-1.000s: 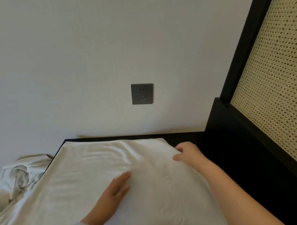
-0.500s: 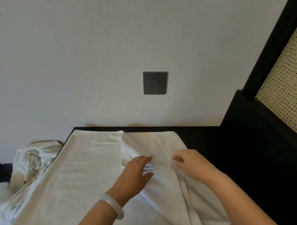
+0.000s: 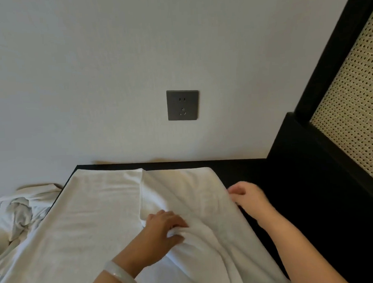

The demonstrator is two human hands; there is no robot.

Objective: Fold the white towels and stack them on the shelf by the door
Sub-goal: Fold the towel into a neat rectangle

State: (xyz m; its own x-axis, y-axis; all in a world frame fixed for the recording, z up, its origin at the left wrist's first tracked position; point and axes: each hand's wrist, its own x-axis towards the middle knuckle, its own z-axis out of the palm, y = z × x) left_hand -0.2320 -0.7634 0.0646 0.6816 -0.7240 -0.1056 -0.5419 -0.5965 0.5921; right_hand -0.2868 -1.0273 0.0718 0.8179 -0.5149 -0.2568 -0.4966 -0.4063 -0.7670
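A large white towel [image 3: 94, 213] lies spread over a black tabletop [image 3: 246, 170] against the wall. Its right part is folded over, with an edge running down the middle. My left hand [image 3: 163, 230], a pale bangle on the wrist, grips a bunch of the folded layer near the middle of the towel. At the towel's right edge my right hand [image 3: 247, 196] pinches the cloth, with the fingers curled over the border.
A crumpled heap of white cloth [image 3: 19, 210] lies to the left of the table. A grey wall socket [image 3: 183, 105] sits above the table. On the right stands black furniture with a woven cane panel [image 3: 355, 112].
The right part of the towel has been folded over to the left. My left hand went from lying flat to gripping the cloth. My right hand moved back out to the right edge.
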